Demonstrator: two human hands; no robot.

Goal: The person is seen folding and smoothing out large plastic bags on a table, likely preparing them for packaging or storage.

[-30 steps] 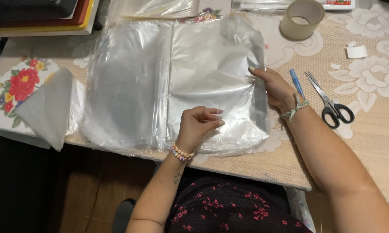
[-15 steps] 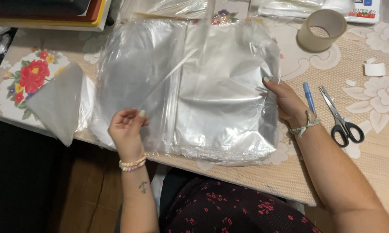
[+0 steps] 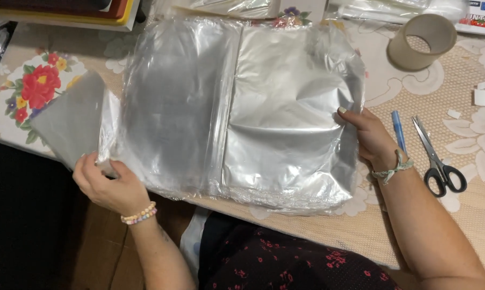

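Both hands grip the stack of clear plastic bags (image 3: 237,113) between them: left hand (image 3: 109,185) pinching its left edge, right hand (image 3: 370,140) its right.

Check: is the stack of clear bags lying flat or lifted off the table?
Flat: the bags rest on the table, right hand at their edge.

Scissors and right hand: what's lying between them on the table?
A blue pen lies between the right hand and the scissors, roughly parallel to the scissors and close beside the hand. The head view shows it.
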